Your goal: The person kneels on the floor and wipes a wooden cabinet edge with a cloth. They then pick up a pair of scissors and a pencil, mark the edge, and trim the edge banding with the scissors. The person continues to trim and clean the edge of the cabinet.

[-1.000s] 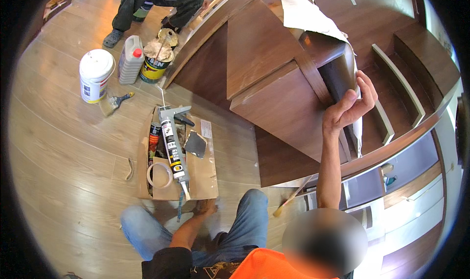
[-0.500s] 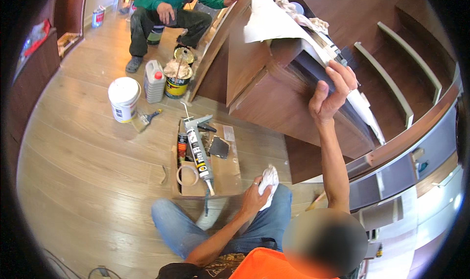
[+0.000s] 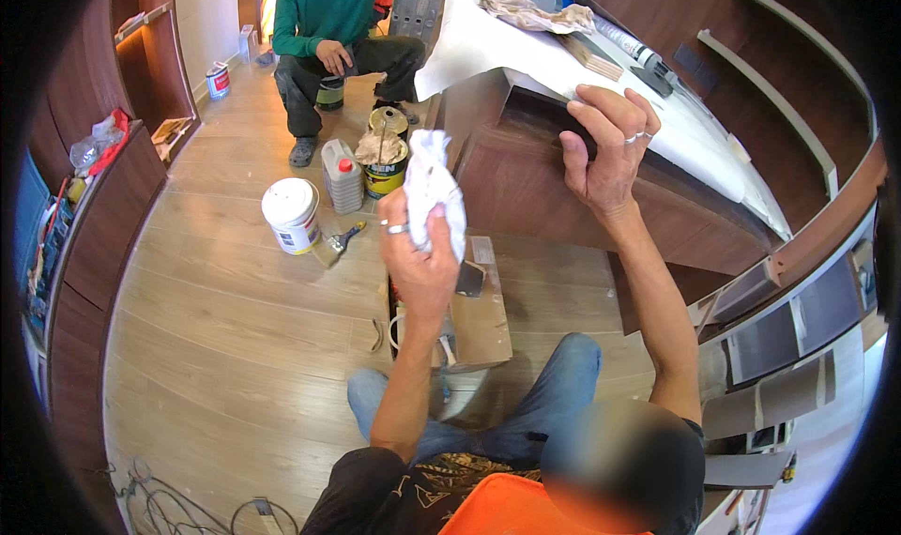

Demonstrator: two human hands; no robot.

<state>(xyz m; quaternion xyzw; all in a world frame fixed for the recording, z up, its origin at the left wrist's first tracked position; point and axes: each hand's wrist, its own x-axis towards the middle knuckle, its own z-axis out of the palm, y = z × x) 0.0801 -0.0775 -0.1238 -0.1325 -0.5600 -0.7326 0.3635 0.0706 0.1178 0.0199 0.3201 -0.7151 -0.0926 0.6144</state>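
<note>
My left hand (image 3: 418, 267) is raised over a cardboard box, its fingers wrapped round a crumpled white cloth (image 3: 435, 188). Held up at the front of a brown wooden cabinet (image 3: 526, 174), my right hand (image 3: 610, 150) has bent fingers with the thumb apart and nothing between them. Its fingertips overlap the edge of a white sheet (image 3: 483, 42) laid over the cabinet top; whether they touch it I cannot tell. On that sheet lie a crumpled beige cloth (image 3: 535, 11) and a tube (image 3: 624, 42). My left forearm hides much of the cardboard box (image 3: 490, 324).
Left of the box stand a white bucket (image 3: 289, 206), a grey jug with red cap (image 3: 343, 180) and a can (image 3: 385, 180); a paintbrush (image 3: 345, 239) lies by the bucket. A co-worker in a green top (image 3: 324, 14) sits beyond. Cables (image 3: 169, 502) lie at lower left.
My left hand has risen from near my knee with the white cloth, up in front of the box. My right hand's fingers have shifted along the sheet's edge. The view has turned.
</note>
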